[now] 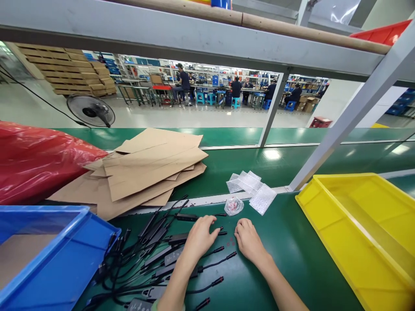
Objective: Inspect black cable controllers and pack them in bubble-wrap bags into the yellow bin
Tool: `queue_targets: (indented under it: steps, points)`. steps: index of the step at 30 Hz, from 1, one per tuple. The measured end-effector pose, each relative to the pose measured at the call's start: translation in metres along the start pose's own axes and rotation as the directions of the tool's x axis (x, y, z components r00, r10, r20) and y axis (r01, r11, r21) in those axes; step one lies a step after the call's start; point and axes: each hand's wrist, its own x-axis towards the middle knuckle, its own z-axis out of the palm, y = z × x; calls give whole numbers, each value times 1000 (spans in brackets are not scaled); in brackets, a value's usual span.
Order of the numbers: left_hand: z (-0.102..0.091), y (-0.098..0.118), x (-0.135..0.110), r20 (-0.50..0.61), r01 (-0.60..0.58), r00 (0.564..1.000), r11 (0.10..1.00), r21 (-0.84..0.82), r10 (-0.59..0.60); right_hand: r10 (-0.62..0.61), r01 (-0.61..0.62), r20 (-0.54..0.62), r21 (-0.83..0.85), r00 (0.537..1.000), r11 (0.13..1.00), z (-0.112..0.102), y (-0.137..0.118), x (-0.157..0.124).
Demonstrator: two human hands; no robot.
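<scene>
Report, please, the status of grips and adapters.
Left grip over black adapters, thumb parted. Right grip over green tabletop, holding nothing visible. Bubble wrap beyond, blocking neither.

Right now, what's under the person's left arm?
Dark boxes lie left of the left arm, and black cables poke out on its right, over the green table. What's directly beneath the arm and left hand is covered, so I can't tell.
</scene>
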Motion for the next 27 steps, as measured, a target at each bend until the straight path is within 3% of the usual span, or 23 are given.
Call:
queue_targets:
  steps: [4,7,18,27]
  points:
    - [24,9,3,83,17,996,999,31,-19,-6,6,14,-43,1000,999,1,-1,0]
    - [32,7,5,99,8,995,1000,6,-9,-5,6,19,-50,1000,999,0,-1,0]
    - [19,-10,11,119,-42,989,951,-307,82,54,-50,-29,121,998,991,0,-4,1]
    - [22,-16,12,189,-37,969,853,-520,157,136,-93,-107,332,985,939,5,-17,4]
